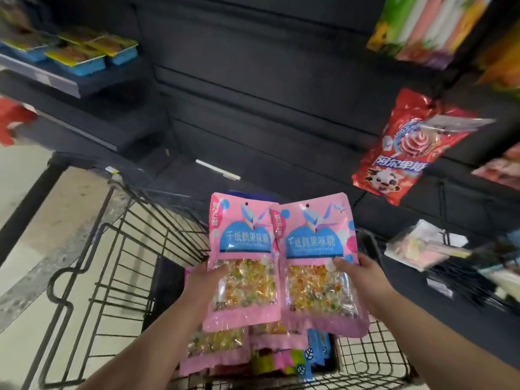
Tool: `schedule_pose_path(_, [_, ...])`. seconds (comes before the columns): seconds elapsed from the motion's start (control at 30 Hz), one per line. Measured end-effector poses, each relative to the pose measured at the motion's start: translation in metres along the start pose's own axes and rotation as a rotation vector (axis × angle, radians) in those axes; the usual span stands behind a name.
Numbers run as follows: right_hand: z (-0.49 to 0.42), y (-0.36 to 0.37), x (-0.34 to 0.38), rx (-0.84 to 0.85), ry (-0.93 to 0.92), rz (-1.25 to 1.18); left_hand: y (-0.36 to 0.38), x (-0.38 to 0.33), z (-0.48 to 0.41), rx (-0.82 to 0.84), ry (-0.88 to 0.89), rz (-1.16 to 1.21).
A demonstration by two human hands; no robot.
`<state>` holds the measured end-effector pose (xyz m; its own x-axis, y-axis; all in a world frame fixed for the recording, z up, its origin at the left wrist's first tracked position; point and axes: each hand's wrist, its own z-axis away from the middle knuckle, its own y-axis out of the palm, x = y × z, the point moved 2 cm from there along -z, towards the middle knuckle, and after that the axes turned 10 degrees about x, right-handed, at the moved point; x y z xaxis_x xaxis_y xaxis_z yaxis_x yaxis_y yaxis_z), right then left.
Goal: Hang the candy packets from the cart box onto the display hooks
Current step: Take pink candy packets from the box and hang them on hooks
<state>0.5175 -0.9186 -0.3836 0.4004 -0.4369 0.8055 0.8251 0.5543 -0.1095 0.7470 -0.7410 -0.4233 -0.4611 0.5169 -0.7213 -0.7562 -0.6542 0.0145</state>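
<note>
Here, pink "千纸鹤果味糖" packets

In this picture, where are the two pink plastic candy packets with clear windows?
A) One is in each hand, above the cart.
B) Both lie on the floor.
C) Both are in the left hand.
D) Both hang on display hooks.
A: the left hand grips the left pink plastic candy packet and the right hand grips the right pink plastic candy packet, side by side above the black wire cart.
</note>
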Motion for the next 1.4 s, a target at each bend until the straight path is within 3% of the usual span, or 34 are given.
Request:
schedule_pose_path(0.77, [0.159,-0.148,-0.017,-0.453,-0.219,-0.348,0.16,-0.055,0.078,0.434,0.236,-0.121])
schedule_pose_path(1.03, [0.246,-0.251,-0.082,-0.672,-0.241,-0.332,0.272,-0.017,0.15,0.601,0.274,-0.222])
schedule_pose_path(1.4, [0.391,-0.381,-0.179,-0.833,-0.29,-0.475,0.423,0.071,0.25,0.77,0.292,-0.352])
